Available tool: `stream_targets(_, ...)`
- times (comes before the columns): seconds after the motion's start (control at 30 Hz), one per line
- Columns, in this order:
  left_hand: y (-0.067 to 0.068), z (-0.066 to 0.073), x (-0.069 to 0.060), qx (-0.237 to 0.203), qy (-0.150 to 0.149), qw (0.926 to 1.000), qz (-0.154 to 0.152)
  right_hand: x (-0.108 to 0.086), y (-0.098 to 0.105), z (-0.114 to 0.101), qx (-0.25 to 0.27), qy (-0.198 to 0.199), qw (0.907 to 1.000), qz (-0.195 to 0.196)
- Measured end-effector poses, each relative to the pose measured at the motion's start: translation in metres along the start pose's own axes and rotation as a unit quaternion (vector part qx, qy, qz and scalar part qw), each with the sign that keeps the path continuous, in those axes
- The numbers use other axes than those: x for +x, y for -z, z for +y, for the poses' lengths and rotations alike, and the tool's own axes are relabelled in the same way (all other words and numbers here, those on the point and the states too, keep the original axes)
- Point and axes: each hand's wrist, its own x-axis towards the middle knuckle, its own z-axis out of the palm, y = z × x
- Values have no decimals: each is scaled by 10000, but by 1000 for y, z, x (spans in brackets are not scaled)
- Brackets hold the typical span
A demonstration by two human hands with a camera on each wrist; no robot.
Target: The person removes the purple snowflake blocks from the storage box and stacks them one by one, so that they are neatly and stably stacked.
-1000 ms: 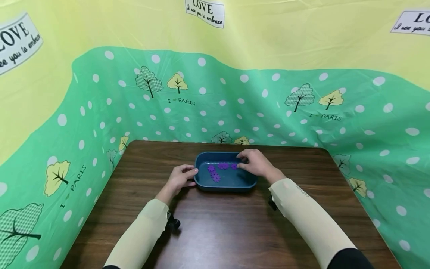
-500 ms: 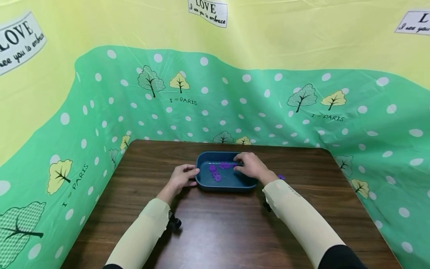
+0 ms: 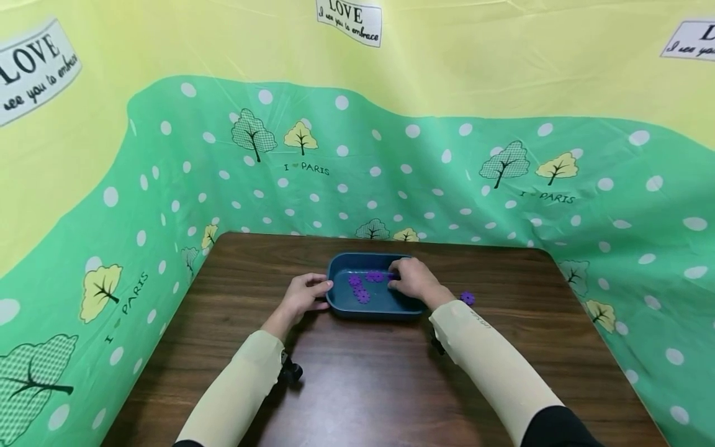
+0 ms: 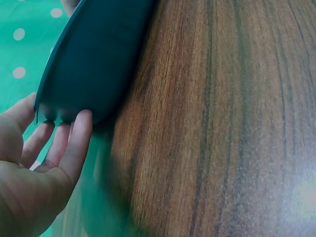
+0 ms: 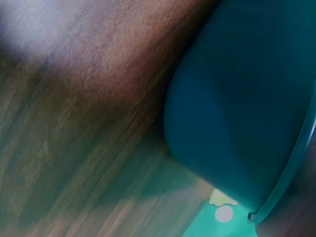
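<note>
A dark blue plastic tray [image 3: 380, 305] stands on the table. My left hand [image 3: 301, 295] holds its left end; in the left wrist view the thumb lies over the rim and the fingertips press the outer wall [image 4: 98, 64]. Inside the tray lie several small purple flower-shaped pieces [image 3: 362, 294], with more of them [image 3: 374, 276] towards the back. My right hand [image 3: 413, 279] reaches into the tray's right end. Its curled thumb and fingers are round a purple flower-shaped piece, mostly hidden by them. The right wrist view has only the tray's outside [image 5: 237, 108].
One loose purple flower-shaped piece [image 3: 467, 298] lies on the brown wooden table [image 3: 368, 385], right of the tray beside my right wrist. A green and yellow patterned cloth [image 3: 313, 155] hangs round the table's back and sides.
My right hand has lowered slightly leftwards into the tray, its fingers closing round a piece. The loose piece behind my right wrist has come into view. My left hand stays on the tray.
</note>
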Motion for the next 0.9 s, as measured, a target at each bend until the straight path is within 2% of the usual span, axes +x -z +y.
stream_targets(0.33,-2,0,-2,31,-21,10000,-9,1,-6,-4,-356,-129,9992,-126)
stream_targets(0.9,-1,1,0,-2,-2,10000,1,8,-8,-8,-536,-128,9983,-183)
